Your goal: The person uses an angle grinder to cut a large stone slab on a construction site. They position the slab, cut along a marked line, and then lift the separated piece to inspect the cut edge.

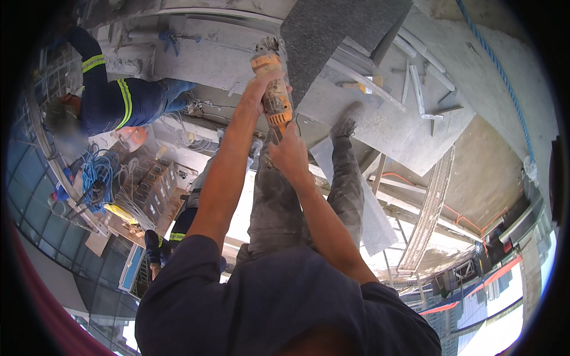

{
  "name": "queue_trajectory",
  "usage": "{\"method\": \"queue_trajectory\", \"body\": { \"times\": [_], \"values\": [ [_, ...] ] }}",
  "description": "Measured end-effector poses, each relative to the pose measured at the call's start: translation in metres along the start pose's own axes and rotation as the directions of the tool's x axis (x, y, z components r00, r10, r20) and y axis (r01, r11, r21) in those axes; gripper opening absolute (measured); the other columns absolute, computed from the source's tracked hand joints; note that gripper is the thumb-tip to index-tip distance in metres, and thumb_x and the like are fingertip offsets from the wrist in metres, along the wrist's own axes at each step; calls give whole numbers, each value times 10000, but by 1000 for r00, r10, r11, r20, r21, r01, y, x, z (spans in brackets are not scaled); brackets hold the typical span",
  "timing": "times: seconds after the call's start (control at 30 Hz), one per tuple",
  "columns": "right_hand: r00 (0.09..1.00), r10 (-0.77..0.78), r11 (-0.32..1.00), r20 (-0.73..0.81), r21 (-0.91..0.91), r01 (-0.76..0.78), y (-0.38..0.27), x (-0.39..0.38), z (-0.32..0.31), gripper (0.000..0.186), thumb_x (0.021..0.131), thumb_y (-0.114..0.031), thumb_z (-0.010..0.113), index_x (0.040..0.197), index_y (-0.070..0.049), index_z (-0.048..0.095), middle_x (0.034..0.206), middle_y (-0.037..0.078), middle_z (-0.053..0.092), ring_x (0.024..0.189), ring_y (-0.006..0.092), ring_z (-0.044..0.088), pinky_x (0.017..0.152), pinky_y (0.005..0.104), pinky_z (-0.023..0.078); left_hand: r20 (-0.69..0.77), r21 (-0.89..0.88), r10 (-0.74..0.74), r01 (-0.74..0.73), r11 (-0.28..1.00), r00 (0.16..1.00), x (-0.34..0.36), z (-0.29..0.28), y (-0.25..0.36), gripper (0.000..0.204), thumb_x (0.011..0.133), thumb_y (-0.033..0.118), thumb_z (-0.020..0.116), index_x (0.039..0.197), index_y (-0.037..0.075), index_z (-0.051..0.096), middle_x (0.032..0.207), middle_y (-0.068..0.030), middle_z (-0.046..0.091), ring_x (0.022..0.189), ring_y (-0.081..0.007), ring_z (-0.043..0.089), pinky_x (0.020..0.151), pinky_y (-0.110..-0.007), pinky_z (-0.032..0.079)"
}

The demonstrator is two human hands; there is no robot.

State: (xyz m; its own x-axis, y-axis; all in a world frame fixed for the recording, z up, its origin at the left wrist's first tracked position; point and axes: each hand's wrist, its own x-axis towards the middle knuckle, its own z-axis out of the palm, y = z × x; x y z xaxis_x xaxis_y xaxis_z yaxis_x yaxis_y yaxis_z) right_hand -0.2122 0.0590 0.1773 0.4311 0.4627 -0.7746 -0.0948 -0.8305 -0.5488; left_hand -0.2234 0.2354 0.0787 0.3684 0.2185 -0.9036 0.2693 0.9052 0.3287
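Forearms [228,166] stretch forward; the left hand [259,94] clasps an orange power tool [277,108], the right hand [290,155] gripping its rear, just behind.

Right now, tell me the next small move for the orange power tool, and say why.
I'd probably ease the orange power tool slightly along the dark slab, both hands on it: its head seems lined up beside the slab's left edge, the left hand grips the body and the right hand the rear end. Whether it touches the slab, I can't tell.
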Motion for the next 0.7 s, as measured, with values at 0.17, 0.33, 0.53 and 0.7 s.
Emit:
{"method": "queue_trajectory", "body": {
  "times": [0.17, 0.33, 0.53, 0.7],
  "values": [
    [1000, 26, 999, 9, -23, -26, 1, 5, 3, 583, 878, -139, 731, 1305, 79, 399, 952, 404, 709, 938, 600, 708, 842, 639, 572, 12, -16, -13, 13, 1000, 1000, 4, 0, 2, 534, 875, 237, 848, 1269, -22, 596, 994, -183, 727, 884, -299, 790, 684, -464, 689],
    [997, 68, 997, 25, -27, -68, -3, 5, 3, 605, 880, -158, 740, 1324, 69, 399, 972, 399, 712, 967, 590, 712, 878, 632, 572, 27, 8, -28, 27, 1000, 999, 5, -2, 4, 545, 886, 238, 845, 1288, -24, 586, 997, -181, 734, 880, -297, 793, 690, -463, 693],
    [999, 35, 999, -14, 33, -35, -1, 7, 7, 532, 863, -137, 727, 1250, 76, 430, 965, 426, 696, 964, 631, 674, 869, 672, 525, 21, 51, -31, 30, 998, 999, 7, -5, 7, 509, 927, 254, 812, 1293, -19, 586, 1023, -185, 747, 1012, -359, 787, 811, -462, 678],
    [998, 65, 998, 18, -11, -64, -4, 12, 8, 632, 886, -176, 772, 1337, 67, 402, 997, 397, 715, 973, 585, 716, 882, 630, 576, 44, 68, -25, 22, 997, 999, 11, -6, 10, 536, 920, 260, 818, 1311, -11, 571, 1036, -185, 739, 1020, -358, 783, 795, -466, 677]
  ]
}}
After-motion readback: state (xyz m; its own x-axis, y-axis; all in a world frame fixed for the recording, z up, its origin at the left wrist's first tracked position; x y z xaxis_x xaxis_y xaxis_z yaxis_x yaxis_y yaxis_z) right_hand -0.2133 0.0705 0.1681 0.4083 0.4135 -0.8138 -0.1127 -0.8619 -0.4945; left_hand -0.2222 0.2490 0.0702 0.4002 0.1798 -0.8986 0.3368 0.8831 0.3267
